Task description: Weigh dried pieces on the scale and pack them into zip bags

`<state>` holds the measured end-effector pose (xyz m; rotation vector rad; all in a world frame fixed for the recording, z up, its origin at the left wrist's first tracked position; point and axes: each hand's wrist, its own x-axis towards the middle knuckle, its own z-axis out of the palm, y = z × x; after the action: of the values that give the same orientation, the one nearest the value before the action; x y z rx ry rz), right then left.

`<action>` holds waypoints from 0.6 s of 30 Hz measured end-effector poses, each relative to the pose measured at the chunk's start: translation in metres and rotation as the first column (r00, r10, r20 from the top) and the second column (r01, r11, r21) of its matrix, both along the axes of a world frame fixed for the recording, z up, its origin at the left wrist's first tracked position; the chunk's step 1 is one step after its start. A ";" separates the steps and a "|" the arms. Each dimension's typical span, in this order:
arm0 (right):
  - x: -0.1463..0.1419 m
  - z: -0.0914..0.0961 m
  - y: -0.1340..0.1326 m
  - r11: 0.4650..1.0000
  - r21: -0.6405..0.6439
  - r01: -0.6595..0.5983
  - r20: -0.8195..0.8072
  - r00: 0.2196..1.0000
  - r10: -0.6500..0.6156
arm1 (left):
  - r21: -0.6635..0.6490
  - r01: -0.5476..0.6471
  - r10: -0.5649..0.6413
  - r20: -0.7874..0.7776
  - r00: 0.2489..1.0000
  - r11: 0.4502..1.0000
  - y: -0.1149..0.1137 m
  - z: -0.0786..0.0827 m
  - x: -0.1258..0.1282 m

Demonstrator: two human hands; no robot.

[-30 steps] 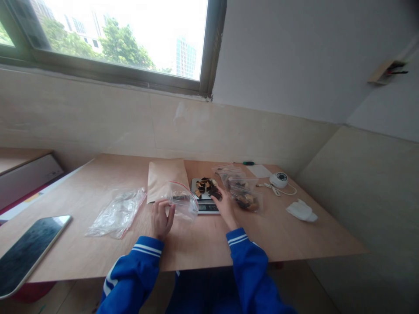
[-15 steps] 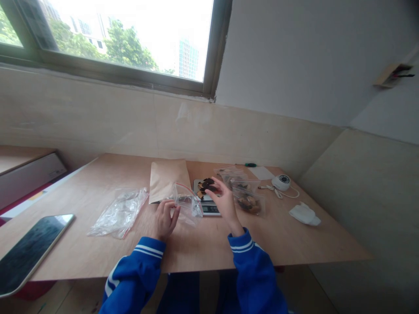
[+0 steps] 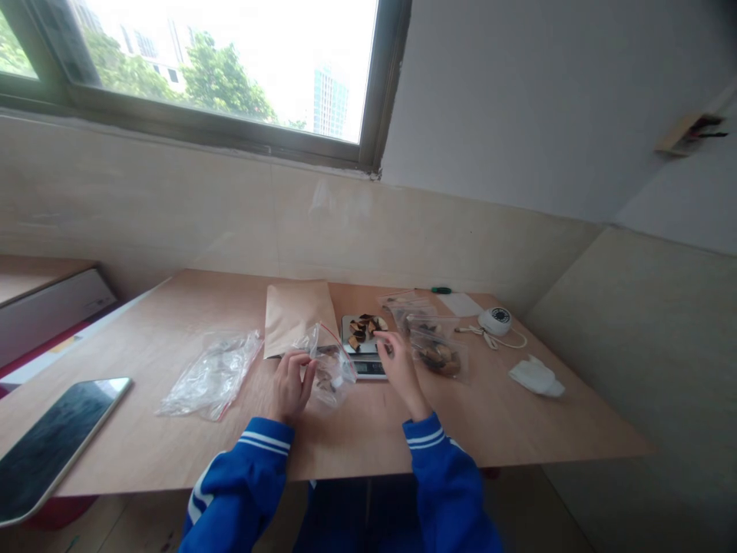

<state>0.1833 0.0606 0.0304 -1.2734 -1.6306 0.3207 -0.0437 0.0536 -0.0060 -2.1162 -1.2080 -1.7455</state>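
My left hand [image 3: 295, 386] pinches the edge of a clear zip bag [image 3: 341, 376] with a red seal line. A few brown dried pieces lie inside the bag. Just behind and to its right, a small digital scale [image 3: 371, 369] carries a loose heap of dark and tan dried slices [image 3: 364, 330]; the bag overlaps part of its front. Over the scale's right edge hovers my right hand [image 3: 399, 367], fingers curved and apart, with nothing visible between them. The exact kind of the slices cannot be made out.
Filled zip bags [image 3: 441, 357] lie right of the scale, with a white dome camera [image 3: 495, 321] and crumpled tissue [image 3: 537, 376] beyond. A brown paper pouch [image 3: 299, 311] is behind my left hand. Further left are empty plastic bags [image 3: 210, 376] and a phone [image 3: 57, 442].
My right hand has let go of dark dried slices and drawn back slightly toward me and to the right. Pieces now show inside the zip bag, and the heap on the scale looks spread out.
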 end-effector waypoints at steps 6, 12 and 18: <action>0.030 -0.030 0.008 0.994 -0.039 0.103 0.266 0.960 -0.089 | 0.016 -0.024 0.025 -0.003 1.000 1.000 -0.002 0.003 0.000; 0.001 0.011 -0.004 0.998 -0.045 0.041 0.010 0.999 -0.041 | -0.006 -0.027 0.027 -0.006 1.000 1.000 -0.002 0.001 -0.001; -0.032 0.041 -0.003 0.988 -0.008 -0.154 0.000 0.988 0.154 | -0.013 -0.014 0.014 -0.005 1.000 1.000 0.000 -0.002 -0.002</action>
<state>0.1515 0.0577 0.0710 -1.1559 -1.7340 0.4216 -0.0458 0.0531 -0.0083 -2.1130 -1.2328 -1.7304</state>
